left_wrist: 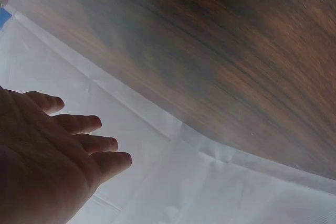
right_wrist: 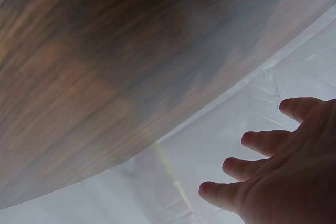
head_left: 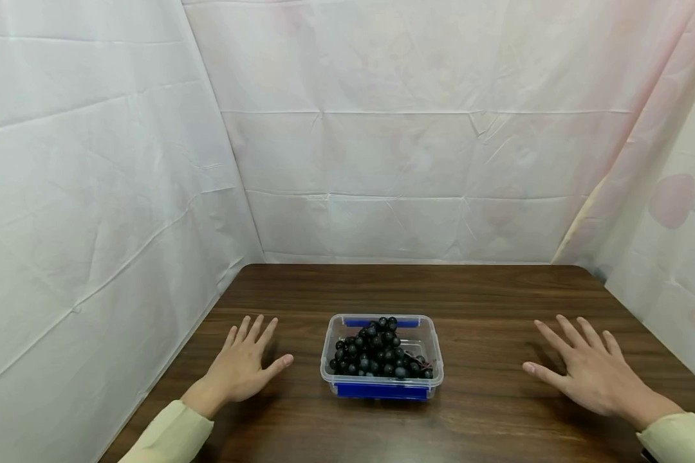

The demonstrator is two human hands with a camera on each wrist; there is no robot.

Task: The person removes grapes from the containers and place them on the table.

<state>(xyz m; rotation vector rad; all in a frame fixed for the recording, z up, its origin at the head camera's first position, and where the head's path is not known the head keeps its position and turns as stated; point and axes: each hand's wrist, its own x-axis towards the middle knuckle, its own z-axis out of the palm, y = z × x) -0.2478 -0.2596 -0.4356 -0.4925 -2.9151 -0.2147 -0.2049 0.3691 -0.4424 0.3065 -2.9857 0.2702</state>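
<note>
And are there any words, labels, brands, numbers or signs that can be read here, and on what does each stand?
None: no readable text shows on the box, the table or the cloth.
The faint pink shape at the right is not lettering.

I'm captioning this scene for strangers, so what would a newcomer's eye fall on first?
Probably the black grapes heaped in a clear plastic container with blue clips, near the middle of the dark wood-grain table. Next come the left hand, to the container's left, and the right hand, farther off to its right, both with fingers spread and holding nothing.
</note>
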